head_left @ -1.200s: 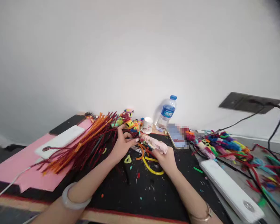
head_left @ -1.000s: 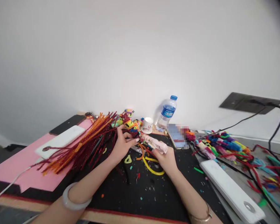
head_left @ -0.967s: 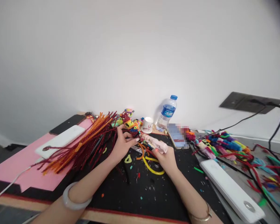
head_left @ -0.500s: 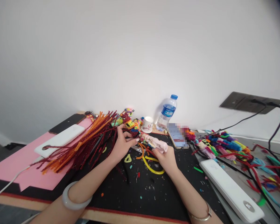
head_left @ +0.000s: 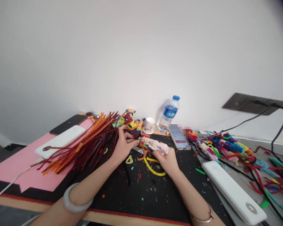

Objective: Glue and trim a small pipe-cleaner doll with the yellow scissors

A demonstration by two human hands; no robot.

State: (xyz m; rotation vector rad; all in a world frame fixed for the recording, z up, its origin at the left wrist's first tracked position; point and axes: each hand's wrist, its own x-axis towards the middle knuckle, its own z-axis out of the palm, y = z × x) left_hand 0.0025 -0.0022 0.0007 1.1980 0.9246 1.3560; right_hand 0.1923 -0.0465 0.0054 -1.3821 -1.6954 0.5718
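Note:
Between the fingers and thumb of my left hand (head_left: 125, 145) is a small pipe-cleaner doll (head_left: 132, 126), with a yellow face, dark red top and orange and blue parts. My right hand (head_left: 166, 158) is closed around a pale pink hot glue gun (head_left: 157, 145), its front end pointing left at the lower part of the doll. Whether the tip touches the doll I cannot tell. Under the hands lie a yellow pipe cleaner (head_left: 159, 173), an orange pipe cleaner (head_left: 143, 153) and scissors (head_left: 141, 150), partly hidden.
Dark red and orange pipe cleaners (head_left: 82, 147) lie on pink sheets (head_left: 14, 164) at the left, beside a white power bank (head_left: 61, 141). Behind stand a paper cup (head_left: 149, 126) and a water bottle (head_left: 169, 114). A phone (head_left: 178, 138), colourful dolls (head_left: 226, 146) and another power bank (head_left: 233, 191) are rightward.
The doll has tilted slightly in my left hand, showing more of its dark red top. The glue gun's front end has shifted a little; both hands stay nearly in place.

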